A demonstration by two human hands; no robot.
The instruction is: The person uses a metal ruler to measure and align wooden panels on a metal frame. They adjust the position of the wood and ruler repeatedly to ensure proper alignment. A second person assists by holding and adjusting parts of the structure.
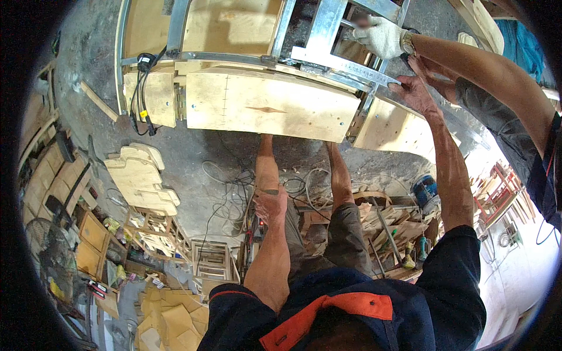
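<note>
My right hand [415, 96] reaches up at the right and pinches the end of a flat steel ruler [345, 66] with marked graduations. That ruler lies across the metal frame [225, 57] along the top edge of a pale plywood panel [263, 105]. My left hand [270, 205] is curled low in front of my leg; what it holds, if anything, is hidden. A co-worker's white-gloved hand [377, 36] grips a rod-like metal thing above the ruler. The panel has a row of pencil marks and a brown diamond-shaped patch.
A black cable [143, 88] with a plug hangs over the frame's left end. Cut plywood shapes [137, 175] are stacked on the left. Tangled cords [234, 187] lie on the floor near my feet. A blue bucket [426, 193] and wood offcuts are at the right.
</note>
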